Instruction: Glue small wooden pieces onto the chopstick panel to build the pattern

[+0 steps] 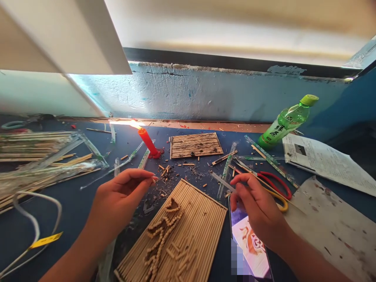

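Candle [148, 143], red wax and leaning, is burning near clear plastic wrappers [143, 159]; knocking it is risking fire. Left hand [125, 196] is pinching a tiny piece [154, 179], unidentifiable; right hand [254, 201] is gripping a translucent whitish stick [221, 181]. Tan wooden-stick panel [202, 213] is lying between them; a bump would be scattering its loose wood pieces [183, 256].

Left hand [120, 192] and right hand [254, 199]: bare, slender-fingered. Left forearm [79, 241] and right forearm [302, 254] (uncovered to the view's edge) taper toward the hands
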### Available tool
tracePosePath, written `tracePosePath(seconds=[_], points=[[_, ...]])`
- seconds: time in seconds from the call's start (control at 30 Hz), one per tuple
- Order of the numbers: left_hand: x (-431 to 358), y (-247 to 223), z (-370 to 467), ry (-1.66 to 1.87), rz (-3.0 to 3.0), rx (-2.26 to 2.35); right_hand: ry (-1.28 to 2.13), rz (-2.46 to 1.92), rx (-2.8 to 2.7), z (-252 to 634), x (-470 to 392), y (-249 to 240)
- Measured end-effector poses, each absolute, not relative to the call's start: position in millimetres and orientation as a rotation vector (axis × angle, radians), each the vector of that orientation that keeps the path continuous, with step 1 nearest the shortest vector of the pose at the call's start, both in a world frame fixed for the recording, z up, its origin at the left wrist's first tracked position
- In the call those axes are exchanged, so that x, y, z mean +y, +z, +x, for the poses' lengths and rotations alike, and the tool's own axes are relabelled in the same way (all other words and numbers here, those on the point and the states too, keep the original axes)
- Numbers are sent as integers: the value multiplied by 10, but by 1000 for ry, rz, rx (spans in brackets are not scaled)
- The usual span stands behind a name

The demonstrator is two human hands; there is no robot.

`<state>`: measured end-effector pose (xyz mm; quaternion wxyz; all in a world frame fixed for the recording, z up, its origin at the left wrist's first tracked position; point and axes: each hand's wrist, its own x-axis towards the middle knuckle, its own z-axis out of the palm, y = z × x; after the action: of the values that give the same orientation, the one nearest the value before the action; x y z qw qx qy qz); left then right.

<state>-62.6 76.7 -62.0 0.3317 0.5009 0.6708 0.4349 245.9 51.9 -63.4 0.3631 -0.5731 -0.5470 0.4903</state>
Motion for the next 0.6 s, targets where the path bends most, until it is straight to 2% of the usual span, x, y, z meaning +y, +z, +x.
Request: tracePosePath(seconds=[0.23, 0.6], points=[[713, -476, -577, 1147, 1315, 1766, 1415, -1430, -1316, 2399, 467, -466], [608, -427, -489, 1146, 1394, 1711, 1459, -1367, -1288, 2376, 389, -429]])
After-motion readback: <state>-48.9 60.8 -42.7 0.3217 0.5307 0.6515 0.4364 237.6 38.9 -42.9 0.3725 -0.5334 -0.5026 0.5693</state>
